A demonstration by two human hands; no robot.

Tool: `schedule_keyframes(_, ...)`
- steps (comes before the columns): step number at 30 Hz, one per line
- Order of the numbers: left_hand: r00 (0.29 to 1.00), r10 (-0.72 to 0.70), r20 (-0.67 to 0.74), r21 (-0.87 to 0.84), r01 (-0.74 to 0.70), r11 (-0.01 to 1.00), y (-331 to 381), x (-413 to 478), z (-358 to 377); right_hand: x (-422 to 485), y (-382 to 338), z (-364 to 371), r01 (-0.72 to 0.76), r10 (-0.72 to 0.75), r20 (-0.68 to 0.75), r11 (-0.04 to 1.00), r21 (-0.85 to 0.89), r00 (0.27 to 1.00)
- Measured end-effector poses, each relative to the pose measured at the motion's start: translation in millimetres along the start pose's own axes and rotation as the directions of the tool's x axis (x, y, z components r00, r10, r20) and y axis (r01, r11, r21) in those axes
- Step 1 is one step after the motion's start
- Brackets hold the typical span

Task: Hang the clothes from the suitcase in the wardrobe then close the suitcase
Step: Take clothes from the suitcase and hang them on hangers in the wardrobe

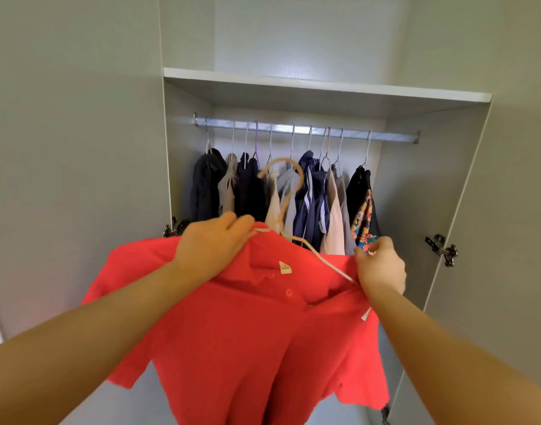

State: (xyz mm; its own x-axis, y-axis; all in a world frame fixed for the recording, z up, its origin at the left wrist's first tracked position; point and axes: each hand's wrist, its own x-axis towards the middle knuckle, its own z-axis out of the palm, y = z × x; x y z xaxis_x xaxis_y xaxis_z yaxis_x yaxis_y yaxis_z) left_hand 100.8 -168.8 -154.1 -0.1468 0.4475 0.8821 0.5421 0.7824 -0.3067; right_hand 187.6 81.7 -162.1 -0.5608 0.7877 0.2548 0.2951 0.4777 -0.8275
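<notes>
While a red polo shirt [257,326] hangs before the open wardrobe [432,179], the left hand [212,245] grips its collar and the right hand [381,266] pinches the pale hanger [290,210]. The shirt sits below the rail [306,130]. Lifting the hook into the gap near the rail's right end should hang it cleanly.

Soft, even light, with glare on the rail [306,130] and shadow under the shelf [324,87] above it. Wide-angle distortion bends the doors [73,179] either side of the rail; the shirt [247,332] below looks slightly blurred.
</notes>
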Motion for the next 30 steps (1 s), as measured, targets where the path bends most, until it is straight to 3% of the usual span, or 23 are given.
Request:
schedule_keyframes(1, 0.999, 0.049, 0.016, -0.003, -0.049, 0.999, 8, 1, 4, -4, -6, 4, 0.026, -0.026, -0.012, 0.999, 0.035, 1.000)
schedule_keyframes(3, 0.991, -0.018, 0.133, -0.012, 0.020, 1.000, 19, 3, 9, -16, -20, 10, 0.077, -0.081, 0.016, 0.982, 0.174, 0.997)
schedule_keyframes(5, 0.961, -0.182, 0.207, -0.014, 0.189, 0.982, 23, 5, 13, -24, -28, 14, 0.092, -0.176, 0.209, 0.929, 0.357, 0.962)
schedule_keyframes(7, 0.890, -0.332, 0.314, -0.094, 0.377, 0.922, 22, 9, 13, -31, -29, 15, 0.056, -0.265, 0.429, 0.896, 0.441, 0.863)
schedule_keyframes(9, 0.872, -0.336, 0.356, -0.213, 0.426, 0.879, 19, 5, 19, -27, -24, 15, 0.228, -0.333, 0.309, 0.916, 0.329, 0.891)
schedule_keyframes(11, 0.889, -0.296, 0.349, -0.324, 0.411, 0.852, 18, 3, 15, -18, -16, 10, 0.403, -0.403, 0.007, 0.915, -0.021, 0.915)
schedule_keyframes(12, 0.895, -0.287, 0.340, -0.356, 0.406, 0.842, 18, 3, 13, -16, -15, 6, 0.428, -0.441, -0.041, 0.887, -0.173, 0.897)
schedule_keyframes(13, 0.901, -0.282, 0.330, -0.386, 0.401, 0.831, 16, 4, 13, -13, -13, 4, 0.433, -0.452, 0.004, 0.852, -0.296, 0.892)
schedule_keyframes(15, 0.908, -0.269, 0.323, -0.441, 0.395, 0.806, 18, 6, 13, -11, -12, 2, 0.419, -0.376, 0.188, 0.842, -0.339, 0.907)
schedule_keyframes(18, 0.933, -0.208, 0.294, -0.488, 0.334, 0.807, 29, 10, 10, -17, -20, 3, 0.329, -0.262, 0.320, 0.928, -0.177, 0.911)
schedule_keyframes(21, 0.926, -0.157, 0.343, -0.454, 0.309, 0.836, 34, 10, 11, -16, -19, 3, 0.300, -0.248, 0.306, 0.944, -0.136, 0.919)
schedule_keyframes(25, 0.863, -0.072, 0.501, -0.299, 0.250, 0.921, 25, 11, 15, 0, 1, -10, 0.187, -0.156, 0.206, 0.972, -0.139, 0.966)
schedule_keyframes(30, 0.792, -0.005, 0.611, -0.439, 0.345, 0.830, 65, 40, 27, 25, 33, -36, 0.064, -0.039, 0.175, 0.988, -0.138, 0.984)
